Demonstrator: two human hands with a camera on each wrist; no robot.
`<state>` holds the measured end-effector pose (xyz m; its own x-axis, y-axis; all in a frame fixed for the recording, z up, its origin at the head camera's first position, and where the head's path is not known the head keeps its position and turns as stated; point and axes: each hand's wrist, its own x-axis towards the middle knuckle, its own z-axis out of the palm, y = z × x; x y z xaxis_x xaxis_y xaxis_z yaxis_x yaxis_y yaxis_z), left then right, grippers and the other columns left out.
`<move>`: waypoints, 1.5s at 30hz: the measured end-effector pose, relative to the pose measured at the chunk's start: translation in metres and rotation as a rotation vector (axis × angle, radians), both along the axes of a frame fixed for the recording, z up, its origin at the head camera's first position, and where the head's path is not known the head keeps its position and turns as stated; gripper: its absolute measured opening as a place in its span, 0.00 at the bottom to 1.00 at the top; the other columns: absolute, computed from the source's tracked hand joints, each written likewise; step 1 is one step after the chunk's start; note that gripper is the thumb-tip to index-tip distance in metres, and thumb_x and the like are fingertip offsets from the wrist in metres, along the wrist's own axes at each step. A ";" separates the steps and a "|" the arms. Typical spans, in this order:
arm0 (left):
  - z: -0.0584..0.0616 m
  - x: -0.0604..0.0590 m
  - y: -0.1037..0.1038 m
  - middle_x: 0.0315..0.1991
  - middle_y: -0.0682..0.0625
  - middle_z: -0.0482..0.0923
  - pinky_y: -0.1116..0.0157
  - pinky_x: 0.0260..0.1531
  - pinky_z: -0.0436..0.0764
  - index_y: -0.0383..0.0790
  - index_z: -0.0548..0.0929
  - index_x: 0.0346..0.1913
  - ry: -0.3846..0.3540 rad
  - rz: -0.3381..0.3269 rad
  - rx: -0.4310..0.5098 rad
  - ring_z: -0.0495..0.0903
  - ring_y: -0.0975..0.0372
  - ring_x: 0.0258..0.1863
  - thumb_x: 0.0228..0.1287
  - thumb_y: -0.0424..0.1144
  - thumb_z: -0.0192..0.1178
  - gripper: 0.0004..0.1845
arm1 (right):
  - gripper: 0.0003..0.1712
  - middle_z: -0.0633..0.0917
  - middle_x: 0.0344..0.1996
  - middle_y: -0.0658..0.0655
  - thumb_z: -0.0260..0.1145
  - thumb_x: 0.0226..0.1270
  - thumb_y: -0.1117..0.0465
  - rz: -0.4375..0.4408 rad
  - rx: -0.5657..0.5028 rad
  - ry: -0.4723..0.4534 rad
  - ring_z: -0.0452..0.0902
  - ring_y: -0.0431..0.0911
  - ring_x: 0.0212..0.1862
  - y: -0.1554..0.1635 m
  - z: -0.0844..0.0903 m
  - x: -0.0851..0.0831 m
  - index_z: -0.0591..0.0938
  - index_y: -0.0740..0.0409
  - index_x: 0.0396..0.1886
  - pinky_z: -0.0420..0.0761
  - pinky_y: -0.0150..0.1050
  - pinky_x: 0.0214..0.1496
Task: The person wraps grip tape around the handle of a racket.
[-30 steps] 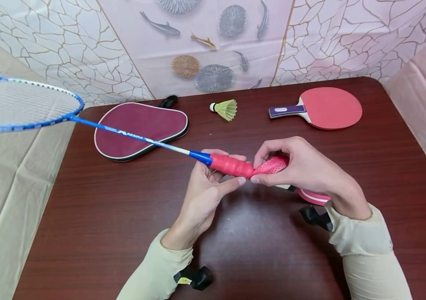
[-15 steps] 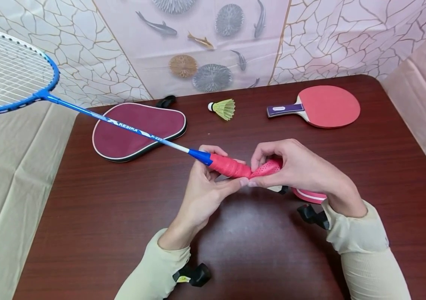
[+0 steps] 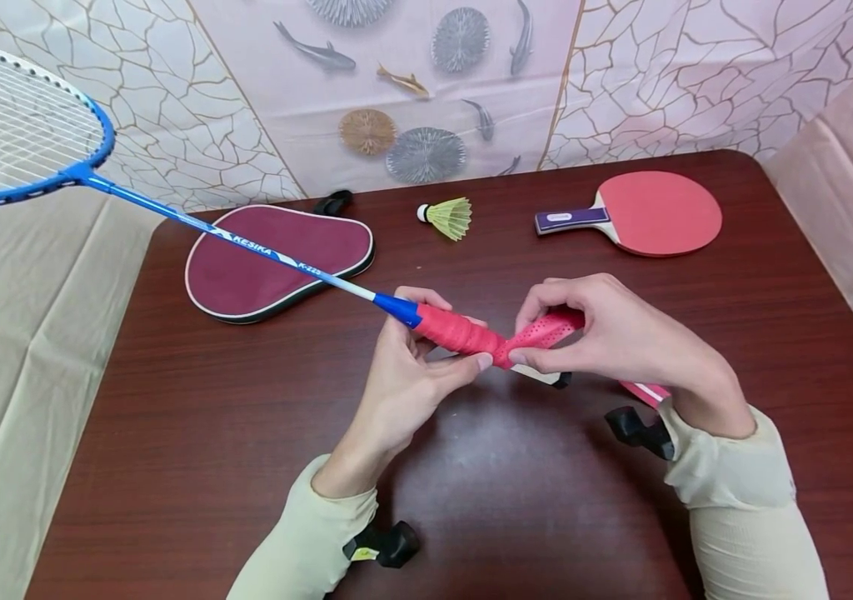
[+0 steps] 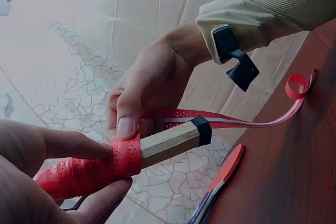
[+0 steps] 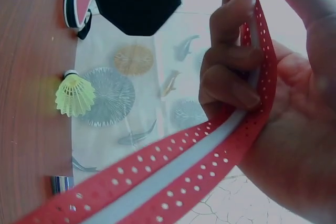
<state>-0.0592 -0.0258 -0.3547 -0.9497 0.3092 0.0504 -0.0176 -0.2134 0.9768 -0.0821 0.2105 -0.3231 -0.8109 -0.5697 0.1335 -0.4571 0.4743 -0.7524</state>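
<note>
A blue and white badminton racket (image 3: 246,243) slants across the head view, its strung head up at the left. Red perforated grip tape (image 3: 546,330) is wound around the upper part of its handle. Beyond the windings, the left wrist view shows the bare wooden handle (image 4: 170,142) with a black end (image 4: 201,130). My left hand (image 3: 411,379) holds the wrapped section between thumb and fingers. With my right hand (image 3: 614,333) I pinch the tape close to the last turn. In the right wrist view the loose tape (image 5: 163,169), with a pale centre stripe, runs through the palm.
On the dark wooden table (image 3: 231,450) lie a maroon paddle case (image 3: 269,258), a yellow shuttlecock (image 3: 449,218) and a red table tennis paddle (image 3: 664,214). A patterned cloth (image 3: 426,83) hangs behind the table. The tape's curled tail (image 4: 297,86) trails near the tabletop.
The racket's head has risen at the left, tilting the handle's end down. My right hand has shifted slightly right with the tape, and more of the bare handle shows. Both hands keep their hold.
</note>
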 end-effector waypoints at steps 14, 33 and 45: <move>0.000 -0.001 -0.001 0.50 0.43 0.82 0.52 0.51 0.79 0.43 0.63 0.54 0.025 0.000 -0.014 0.79 0.53 0.54 0.54 0.23 0.70 0.32 | 0.12 0.82 0.23 0.42 0.78 0.53 0.48 -0.118 0.030 -0.081 0.74 0.41 0.27 -0.008 -0.002 0.000 0.84 0.39 0.34 0.74 0.34 0.28; 0.003 0.002 -0.003 0.50 0.45 0.82 0.55 0.47 0.82 0.40 0.69 0.56 0.044 -0.013 -0.088 0.80 0.54 0.52 0.53 0.24 0.71 0.29 | 0.18 0.82 0.25 0.41 0.82 0.44 0.44 -0.071 0.050 -0.045 0.75 0.39 0.27 -0.007 -0.006 -0.002 0.83 0.40 0.32 0.75 0.34 0.27; -0.002 0.003 0.006 0.56 0.41 0.79 0.54 0.48 0.82 0.40 0.64 0.62 0.058 -0.068 0.031 0.79 0.51 0.55 0.54 0.19 0.67 0.35 | 0.21 0.82 0.23 0.42 0.82 0.43 0.44 -0.118 0.027 -0.086 0.74 0.41 0.24 -0.008 -0.004 -0.001 0.81 0.44 0.30 0.73 0.34 0.25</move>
<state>-0.0563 -0.0193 -0.3568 -0.9218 0.3701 0.1151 0.0230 -0.2442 0.9694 -0.0835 0.2025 -0.3271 -0.8803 -0.4720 0.0469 -0.3314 0.5414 -0.7727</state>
